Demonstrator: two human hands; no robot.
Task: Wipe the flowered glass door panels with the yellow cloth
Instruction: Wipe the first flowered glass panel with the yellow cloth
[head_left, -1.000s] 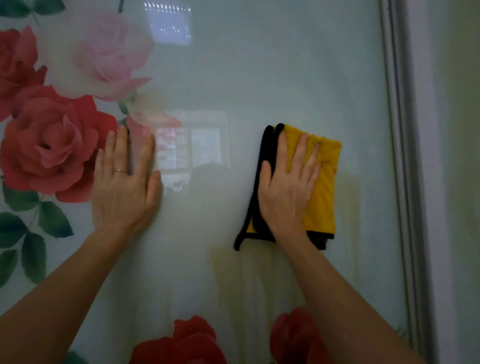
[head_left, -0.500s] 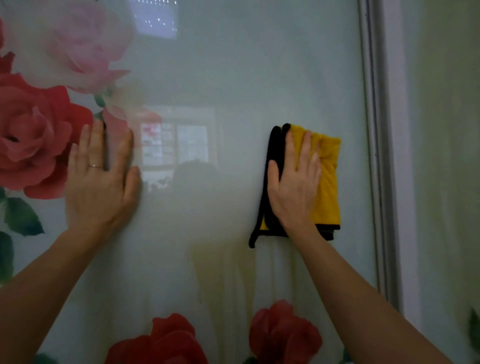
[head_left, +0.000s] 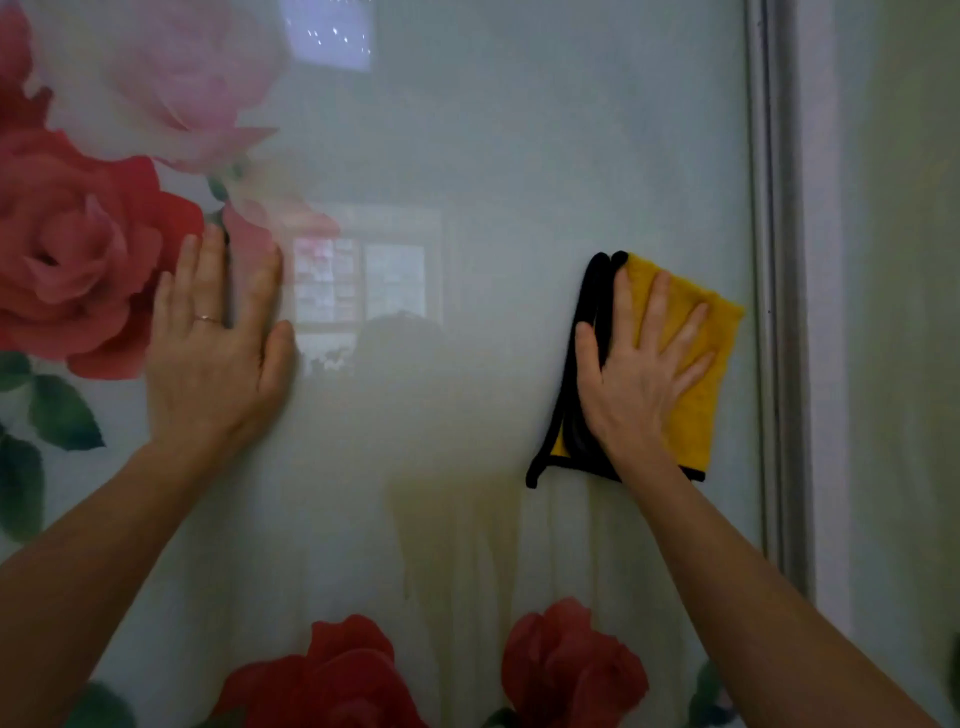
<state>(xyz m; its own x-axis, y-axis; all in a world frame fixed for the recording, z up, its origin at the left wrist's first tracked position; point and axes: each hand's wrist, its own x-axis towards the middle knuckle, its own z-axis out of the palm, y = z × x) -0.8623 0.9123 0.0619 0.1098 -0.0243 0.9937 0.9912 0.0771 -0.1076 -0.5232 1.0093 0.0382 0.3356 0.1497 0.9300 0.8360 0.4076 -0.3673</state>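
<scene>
The glass door panel (head_left: 493, 156) fills the view, pale and glossy, printed with red and pink roses at the left and along the bottom. A folded yellow cloth (head_left: 696, 379) with a black edge lies flat against the glass near the panel's right side. My right hand (head_left: 636, 379) presses on it with straight, spread fingers. My left hand (head_left: 218, 358), with a ring on one finger, rests flat on the bare glass beside the big red rose, fingers straight.
A grey metal frame (head_left: 774, 291) runs down just right of the cloth, with a second pale panel (head_left: 904, 312) beyond it. The glass mirrors a window and a ceiling light.
My right hand and the cloth have slid right, closer to the metal frame, and the fingers have spread. The left hand stays flat by the red rose.
</scene>
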